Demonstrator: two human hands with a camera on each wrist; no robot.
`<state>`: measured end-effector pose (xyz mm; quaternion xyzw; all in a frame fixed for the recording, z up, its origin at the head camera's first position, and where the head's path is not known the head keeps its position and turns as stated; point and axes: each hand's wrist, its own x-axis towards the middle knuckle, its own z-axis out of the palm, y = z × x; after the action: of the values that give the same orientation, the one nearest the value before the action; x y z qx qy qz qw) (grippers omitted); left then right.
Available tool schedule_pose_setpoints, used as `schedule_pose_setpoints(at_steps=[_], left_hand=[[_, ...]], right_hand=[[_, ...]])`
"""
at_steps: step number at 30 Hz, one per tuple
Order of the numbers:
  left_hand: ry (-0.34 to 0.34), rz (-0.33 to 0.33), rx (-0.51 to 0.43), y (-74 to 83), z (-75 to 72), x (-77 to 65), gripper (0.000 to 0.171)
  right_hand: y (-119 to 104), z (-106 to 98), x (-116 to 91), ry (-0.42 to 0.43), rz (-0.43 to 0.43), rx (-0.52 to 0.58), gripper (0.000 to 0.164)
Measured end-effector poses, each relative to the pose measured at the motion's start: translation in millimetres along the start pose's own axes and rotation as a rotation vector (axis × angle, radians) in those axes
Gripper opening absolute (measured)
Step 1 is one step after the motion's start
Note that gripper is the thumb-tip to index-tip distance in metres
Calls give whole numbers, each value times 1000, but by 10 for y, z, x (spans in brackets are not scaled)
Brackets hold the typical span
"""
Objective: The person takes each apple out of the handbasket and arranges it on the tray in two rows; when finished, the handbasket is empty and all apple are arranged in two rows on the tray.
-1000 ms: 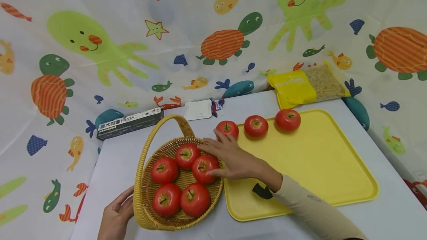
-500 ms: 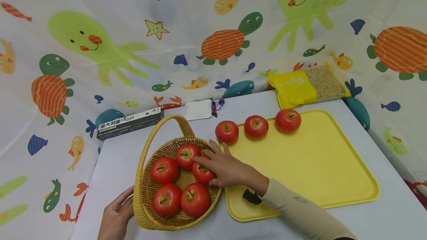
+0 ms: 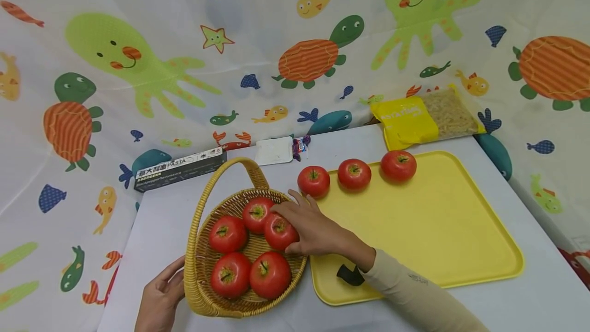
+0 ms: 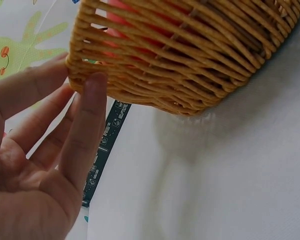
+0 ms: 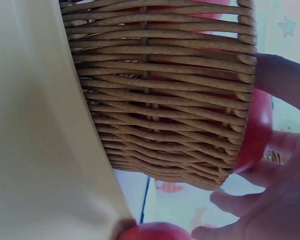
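Observation:
A wicker basket (image 3: 298,270) with an arched handle holds several red apples (image 3: 228,234). My right hand (image 3: 318,227) reaches over the basket's right rim and grips the rightmost apple (image 3: 279,232), thumb at its near side and fingers over its far side. In the right wrist view that apple (image 5: 256,130) bulges above the rim beside the fingers. My left hand (image 3: 161,293) holds the basket's left side near the foot of the handle. The left wrist view has its fingers pinching the woven edge (image 4: 80,60).
A yellow tray (image 3: 442,229) lies right of the basket, with three apples (image 3: 354,174) along its far edge. Behind stand a black pasta box (image 3: 182,170), a white packet (image 3: 274,151), a small purple-wrapped candy (image 3: 300,146) and a yellow pasta bag (image 3: 426,119).
My right hand has moved left and lower, and its fingers have come around the rightmost apple, which has shifted slightly left. The left hand and basket stay in place.

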<state>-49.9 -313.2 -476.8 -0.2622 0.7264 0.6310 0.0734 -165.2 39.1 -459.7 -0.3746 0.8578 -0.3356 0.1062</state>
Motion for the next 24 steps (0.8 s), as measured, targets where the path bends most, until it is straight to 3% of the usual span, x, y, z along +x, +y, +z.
schedule_pose_setpoints(at_steps=[6, 10, 18, 24], left_hand=[[-6, 24, -6, -14, -8, -1, 49], [-23, 39, 1, -23, -11, -3, 45], [-30, 30, -16, -21, -23, 1, 38], [-29, -16, -3, -1, -18, 3, 70]], right_hand=[[-21, -55, -21, 72, 3, 154, 79], [-57, -126, -60, 133, 1, 257, 78], [-29, -239, -132, 297, -17, 321, 78], [95, -355, -226, 391, -5, 370, 80]])
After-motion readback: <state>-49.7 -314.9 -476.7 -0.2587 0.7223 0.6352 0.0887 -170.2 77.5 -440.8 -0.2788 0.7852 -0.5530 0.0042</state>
